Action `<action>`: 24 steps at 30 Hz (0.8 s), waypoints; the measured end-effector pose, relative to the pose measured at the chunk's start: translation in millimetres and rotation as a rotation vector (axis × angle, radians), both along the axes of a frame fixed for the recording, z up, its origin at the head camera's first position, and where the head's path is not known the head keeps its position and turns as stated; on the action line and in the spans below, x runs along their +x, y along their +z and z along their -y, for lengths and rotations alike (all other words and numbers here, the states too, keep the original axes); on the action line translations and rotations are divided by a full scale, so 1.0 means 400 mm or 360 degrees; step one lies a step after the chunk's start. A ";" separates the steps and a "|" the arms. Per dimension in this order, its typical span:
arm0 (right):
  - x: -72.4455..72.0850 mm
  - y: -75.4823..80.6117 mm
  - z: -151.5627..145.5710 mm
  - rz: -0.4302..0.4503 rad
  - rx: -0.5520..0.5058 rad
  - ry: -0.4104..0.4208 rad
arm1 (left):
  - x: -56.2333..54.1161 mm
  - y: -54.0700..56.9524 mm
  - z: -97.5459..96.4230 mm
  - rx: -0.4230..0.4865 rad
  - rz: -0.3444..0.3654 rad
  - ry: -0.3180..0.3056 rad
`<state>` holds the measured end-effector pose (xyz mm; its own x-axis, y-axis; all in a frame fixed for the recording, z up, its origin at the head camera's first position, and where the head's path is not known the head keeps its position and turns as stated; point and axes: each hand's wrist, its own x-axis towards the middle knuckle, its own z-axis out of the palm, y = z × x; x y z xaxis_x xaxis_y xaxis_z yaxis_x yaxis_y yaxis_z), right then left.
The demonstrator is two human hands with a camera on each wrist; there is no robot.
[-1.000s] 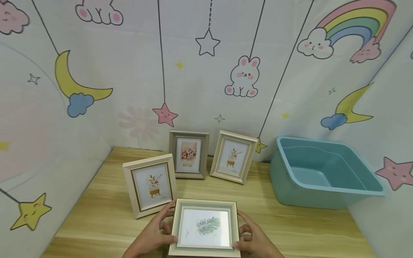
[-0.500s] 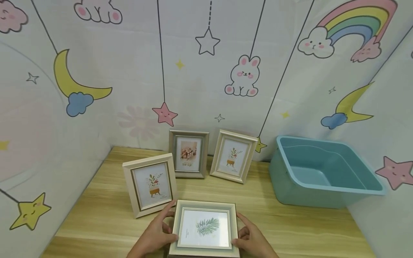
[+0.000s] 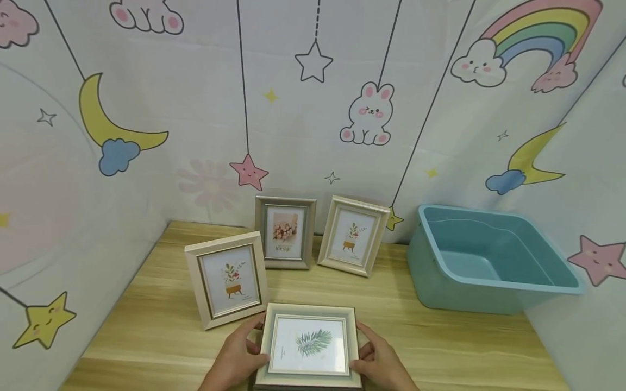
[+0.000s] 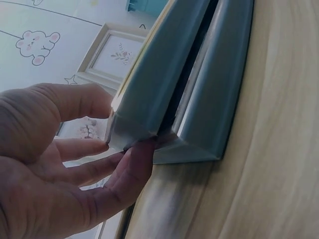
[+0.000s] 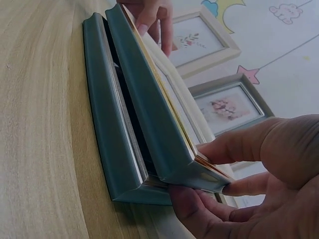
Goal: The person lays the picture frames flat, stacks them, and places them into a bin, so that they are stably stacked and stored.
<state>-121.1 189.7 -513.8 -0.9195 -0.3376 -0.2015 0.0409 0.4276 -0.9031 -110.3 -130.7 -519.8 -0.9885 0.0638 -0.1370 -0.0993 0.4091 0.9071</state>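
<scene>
Both my hands hold a picture frame (image 3: pixel 311 343) with a pale border and a green leaf print, lying nearly flat at the front of the table. My left hand (image 3: pixel 236 354) grips its left end, thumb on top of the border and fingers along the side. At the opposite end, my right hand (image 3: pixel 382 359) pinches it the same way. Beneath it a second blue-grey frame (image 4: pixel 215 99) lies on the wood, and a narrow dark gap runs between the two in both wrist views. The lower frame's (image 5: pixel 99 104) face is hidden.
A cream frame (image 3: pixel 195 277) with a potted-plant print stands just behind my left hand. Farther back stand a grey-brown frame (image 3: pixel 286 265) and another cream frame (image 3: pixel 329 228). A blue-green plastic tub (image 3: pixel 459 301) sits at the back right, against the patterned wall cloth (image 3: pixel 293 125).
The held frame has shifted very slightly toward me and turned a little, with both hands still on it. The standing frames and the tub have stayed put.
</scene>
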 end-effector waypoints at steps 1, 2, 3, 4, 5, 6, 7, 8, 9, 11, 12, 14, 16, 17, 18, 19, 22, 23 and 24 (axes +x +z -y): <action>0.000 0.000 0.000 -0.0003 0.0006 0.0000 | 0.001 0.000 -0.001 -0.0018 0.0002 0.0004; 0.001 -0.001 0.000 -0.0008 0.0010 0.0002 | 0.002 0.001 -0.002 -0.0029 0.0005 0.0012; 0.001 -0.001 0.001 -0.0013 0.0010 0.0006 | 0.003 0.002 -0.003 -0.0045 0.0007 0.0020; 0.002 0.000 0.001 -0.0017 0.0013 0.0011 | 0.004 0.003 -0.004 -0.0057 0.0010 0.0028; 0.002 0.000 0.002 -0.0025 0.0022 0.0017 | 0.005 0.003 -0.004 -0.0067 0.0011 0.0035; 0.003 0.002 0.002 -0.0035 0.0029 0.0022 | 0.007 0.005 -0.005 -0.0082 0.0012 0.0040; 0.004 0.003 0.003 -0.0045 0.0039 0.0028 | 0.008 0.005 -0.005 -0.0094 0.0009 0.0047; 0.004 0.004 0.003 -0.0055 0.0050 0.0034 | 0.009 0.006 -0.006 -0.0100 0.0007 0.0053; 0.005 0.005 0.003 -0.0062 0.0060 0.0039 | 0.011 0.006 -0.007 -0.0106 0.0005 0.0057; 0.004 0.006 0.003 -0.0079 0.0072 0.0047 | 0.011 0.007 -0.008 -0.0110 -0.0004 0.0064; 0.004 0.007 0.003 -0.0082 0.0076 0.0049 | 0.011 0.008 -0.008 -0.0113 -0.0008 0.0065; 0.003 0.007 0.003 -0.0084 0.0078 0.0051 | 0.012 0.008 -0.009 -0.0117 -0.0014 0.0066; 0.003 0.007 0.004 -0.0084 0.0092 0.0053 | 0.011 0.007 -0.009 -0.0127 -0.0015 0.0066; 0.003 0.007 0.004 -0.0085 0.0103 0.0052 | 0.011 0.007 -0.009 -0.0134 -0.0015 0.0066; 0.003 0.008 0.005 -0.0081 0.0113 0.0048 | 0.012 0.007 -0.009 -0.0142 -0.0013 0.0067; 0.003 0.008 0.005 -0.0079 0.0122 0.0046 | 0.012 0.006 -0.009 -0.0150 -0.0013 0.0068; 0.002 0.006 0.007 -0.0061 0.0147 0.0034 | 0.012 0.005 -0.009 -0.0168 -0.0012 0.0074; 0.002 0.005 0.007 -0.0054 0.0147 0.0030 | 0.013 0.005 -0.009 -0.0172 -0.0012 0.0076; 0.001 0.004 0.007 -0.0046 0.0146 0.0029 | 0.013 0.006 -0.009 -0.0173 -0.0008 0.0077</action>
<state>-120.6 186.7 -512.2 -0.9193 -0.3355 -0.2058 0.0069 0.5090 -0.8608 -105.0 -127.0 -517.5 -0.9908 0.0013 -0.1355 -0.1167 0.4998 0.8582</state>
